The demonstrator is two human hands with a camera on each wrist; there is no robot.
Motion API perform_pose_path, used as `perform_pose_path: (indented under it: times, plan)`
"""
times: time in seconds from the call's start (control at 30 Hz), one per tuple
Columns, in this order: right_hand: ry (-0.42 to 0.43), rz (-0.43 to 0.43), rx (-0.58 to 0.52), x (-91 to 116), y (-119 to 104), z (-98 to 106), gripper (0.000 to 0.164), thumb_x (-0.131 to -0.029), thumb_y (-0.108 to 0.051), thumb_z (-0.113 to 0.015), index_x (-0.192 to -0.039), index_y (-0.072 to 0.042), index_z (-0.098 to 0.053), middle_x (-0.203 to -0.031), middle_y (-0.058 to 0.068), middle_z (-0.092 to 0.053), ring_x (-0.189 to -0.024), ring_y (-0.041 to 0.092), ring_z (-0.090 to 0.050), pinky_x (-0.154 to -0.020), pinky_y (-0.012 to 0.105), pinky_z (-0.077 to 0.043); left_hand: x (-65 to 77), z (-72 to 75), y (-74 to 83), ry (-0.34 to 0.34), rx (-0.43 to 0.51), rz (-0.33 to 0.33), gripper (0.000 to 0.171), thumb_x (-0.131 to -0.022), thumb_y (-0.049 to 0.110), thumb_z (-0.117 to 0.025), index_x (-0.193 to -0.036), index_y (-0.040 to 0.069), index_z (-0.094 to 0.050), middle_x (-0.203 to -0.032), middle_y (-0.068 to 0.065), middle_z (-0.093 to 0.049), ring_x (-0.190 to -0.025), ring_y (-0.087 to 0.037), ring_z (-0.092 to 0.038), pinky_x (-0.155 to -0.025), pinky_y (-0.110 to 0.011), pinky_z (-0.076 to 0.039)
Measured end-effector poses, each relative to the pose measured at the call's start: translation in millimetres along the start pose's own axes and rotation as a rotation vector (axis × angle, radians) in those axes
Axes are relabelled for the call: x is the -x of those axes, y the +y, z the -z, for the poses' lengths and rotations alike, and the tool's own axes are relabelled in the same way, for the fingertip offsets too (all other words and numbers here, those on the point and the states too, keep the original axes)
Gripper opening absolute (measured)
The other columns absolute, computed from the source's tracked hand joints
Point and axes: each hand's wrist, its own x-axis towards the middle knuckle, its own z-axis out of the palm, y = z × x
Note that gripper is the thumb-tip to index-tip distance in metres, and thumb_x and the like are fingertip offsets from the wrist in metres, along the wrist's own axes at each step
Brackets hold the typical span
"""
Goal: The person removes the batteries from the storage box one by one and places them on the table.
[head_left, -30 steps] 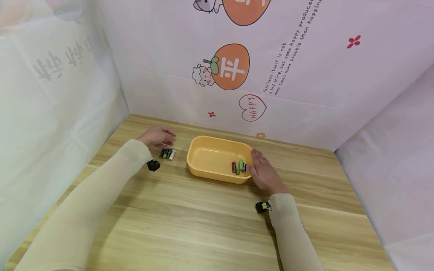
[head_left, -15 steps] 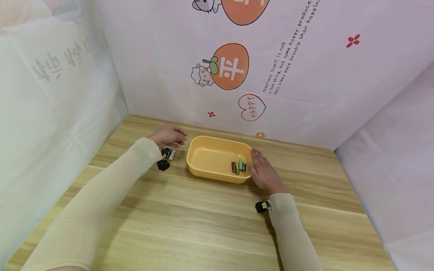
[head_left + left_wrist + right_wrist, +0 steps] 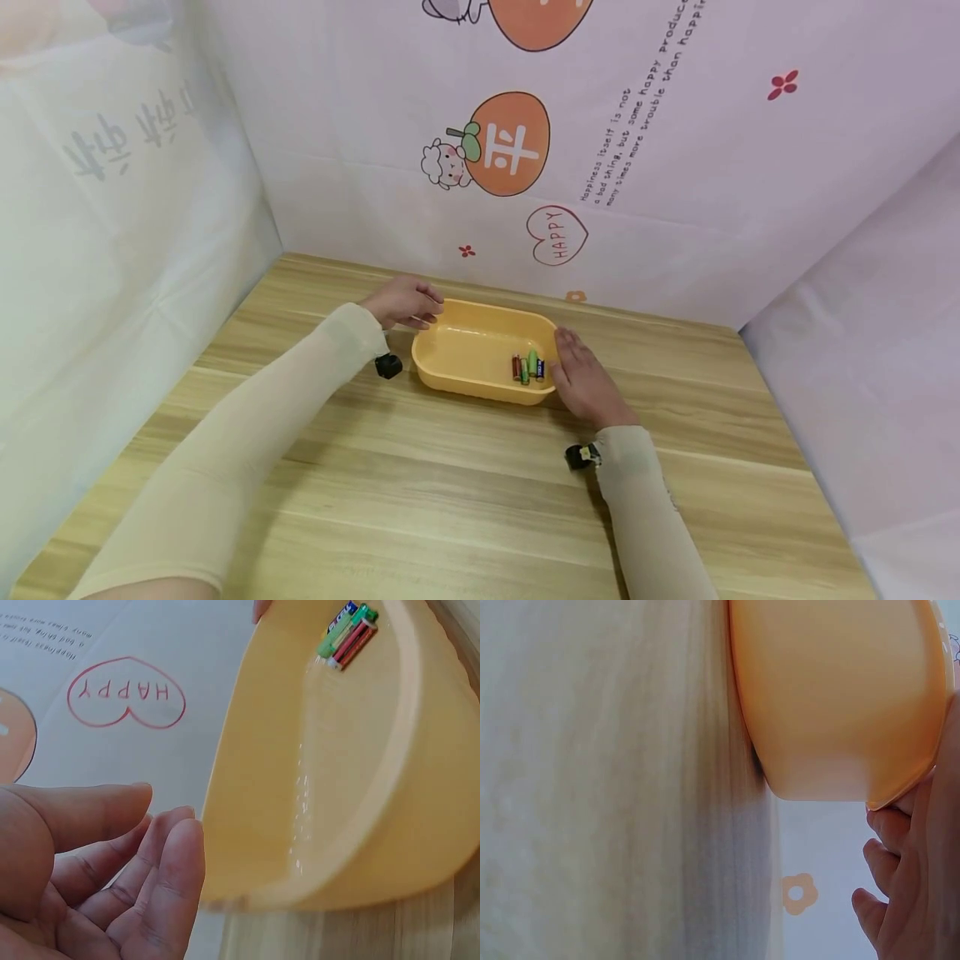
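Note:
A yellow plastic bin (image 3: 480, 388) stands on the table with several small batteries (image 3: 524, 369) in its right end, in red, green and blue. My left hand (image 3: 405, 302) is at the bin's far left corner. In the left wrist view the left hand (image 3: 112, 877) has loosely bent fingers beside the bin's rim (image 3: 397, 750), with nothing visible between thumb and fingers. Whether it touches the rim I cannot tell. My right hand (image 3: 588, 383) lies along the bin's right end, its fingers extended; in the right wrist view its fingers (image 3: 889, 866) reach over the rim.
The wooden table (image 3: 465, 492) extends in front of the bin and to both sides. A printed white cloth (image 3: 360, 192) rises right behind the bin, and more white cloth (image 3: 112, 250) hangs at left and right. Small cameras (image 3: 388, 366) sit on both wrists.
My left hand has moved right, from above a row of several batteries to the bin's left end; its arm now hides that row. The right hand and bin have stayed put.

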Motion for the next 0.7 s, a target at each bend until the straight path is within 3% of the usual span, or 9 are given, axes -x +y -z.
perform_pose_path:
  times: [0.13, 0.53, 0.7]
  plan:
    - [-0.009, -0.004, 0.004, 0, 0, 1, 0.061, -0.107, -0.028, -0.029, -0.154, 0.001, -0.005, -0.160, 0.020, -0.010, -0.146, 0.031, -0.004, -0.118, 0.046, -0.010, -4.2, -9.0, 1.8, -0.014, -0.016, -0.014, 0.034, -0.096, 0.006, -0.061, -0.127, -0.005, -0.055, -0.123, -0.025, -0.057, -0.110, -0.040, -0.059, -0.090, -0.045, -0.053]
    - [-0.009, -0.007, 0.008, 0, 0, 1, 0.061, -0.107, -0.030, -0.029, -0.155, 0.000, -0.005, -0.160, 0.017, -0.009, -0.147, 0.031, -0.005, -0.119, 0.045, -0.009, -16.8, -33.8, -3.0, -0.028, 0.020, 0.009, 0.033, -0.093, 0.002, -0.063, -0.123, -0.009, -0.056, -0.116, -0.022, -0.060, -0.101, -0.035, -0.063, -0.075, -0.033, -0.059]
    - [-0.003, -0.008, 0.015, -1, 2, -1, 0.061, -0.107, -0.030, -0.029, -0.155, -0.001, -0.006, -0.160, 0.017, -0.010, -0.147, 0.030, -0.005, -0.119, 0.045, -0.009, -19.9, -38.6, -4.0, -0.026, 0.013, 0.005, 0.029, -0.093, 0.003, -0.063, -0.120, -0.007, -0.059, -0.111, -0.019, -0.062, -0.100, -0.035, -0.063, -0.080, -0.038, -0.058]
